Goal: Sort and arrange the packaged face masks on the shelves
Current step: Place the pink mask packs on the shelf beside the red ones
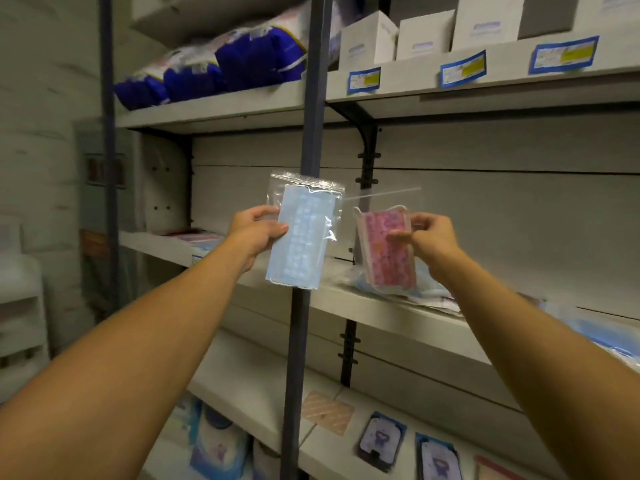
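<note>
My left hand [256,232] grips a clear zip bag of light blue face masks [301,237] by its left edge, held upright in front of the dark shelf post. My right hand [427,233] pinches a clear bag of pink patterned masks [384,254] by its right side, its lower end resting among loose mask packets [429,292] on the middle shelf [363,308].
A dark upright post [313,133] divides the shelving. The top shelf carries blue-and-white bags [221,69] and white boxes [424,36] above blue price labels. More packets lie at the middle shelf's left [204,239] and right [602,332]. Packaged masks [379,441] line the bottom shelf.
</note>
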A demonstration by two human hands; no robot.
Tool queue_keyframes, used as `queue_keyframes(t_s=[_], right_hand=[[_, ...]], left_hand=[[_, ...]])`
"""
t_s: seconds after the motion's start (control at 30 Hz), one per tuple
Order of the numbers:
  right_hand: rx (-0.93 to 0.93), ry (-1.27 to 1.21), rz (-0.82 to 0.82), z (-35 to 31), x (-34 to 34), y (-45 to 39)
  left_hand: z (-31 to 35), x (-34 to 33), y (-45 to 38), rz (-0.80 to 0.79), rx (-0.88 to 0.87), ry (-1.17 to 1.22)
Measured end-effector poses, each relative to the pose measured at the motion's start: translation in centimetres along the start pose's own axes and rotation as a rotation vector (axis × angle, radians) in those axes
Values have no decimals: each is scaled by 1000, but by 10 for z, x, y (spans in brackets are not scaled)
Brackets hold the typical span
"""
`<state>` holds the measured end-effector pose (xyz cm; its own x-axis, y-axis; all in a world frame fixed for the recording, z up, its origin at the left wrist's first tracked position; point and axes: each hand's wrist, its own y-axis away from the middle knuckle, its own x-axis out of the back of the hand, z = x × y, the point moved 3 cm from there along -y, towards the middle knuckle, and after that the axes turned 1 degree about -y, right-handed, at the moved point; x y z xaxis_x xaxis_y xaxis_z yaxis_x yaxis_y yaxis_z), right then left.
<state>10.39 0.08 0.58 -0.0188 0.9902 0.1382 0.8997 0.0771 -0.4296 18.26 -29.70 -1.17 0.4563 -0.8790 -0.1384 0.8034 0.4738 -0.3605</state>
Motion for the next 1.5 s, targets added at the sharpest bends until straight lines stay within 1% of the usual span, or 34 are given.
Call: queue_keyframes(t_s=[0.17,0.23,0.37,0.47,0.6,0.83,0.93,1.2,1.5], right_hand=[[72,-30,-30,-18,-50,5],[93,-27,-38,-21,-71,6],[150,62,-66,-24,-119,7],[171,65,-62,-27,-155,7],[150,24,-80,-25,-202,5],[112,16,-20,-12,-265,-8],[68,-11,-23,-4,-287,-12],[41,-92,-44,1,-343,-44],[50,-170,-75,20,-417,-130]], left_hand=[[1,54,-3,82,18,-6],[1,76,-6,86,27,-19],[1,121,-16,70,47,-60],[2,152,-29,65,57,-70],[2,190,-46,69,48,-47],[-17,261,-79,70,37,-126],[-30,286,-94,104,37,-147],[-52,320,-146,127,30,-158],[-76,330,-243,108,12,-136]])
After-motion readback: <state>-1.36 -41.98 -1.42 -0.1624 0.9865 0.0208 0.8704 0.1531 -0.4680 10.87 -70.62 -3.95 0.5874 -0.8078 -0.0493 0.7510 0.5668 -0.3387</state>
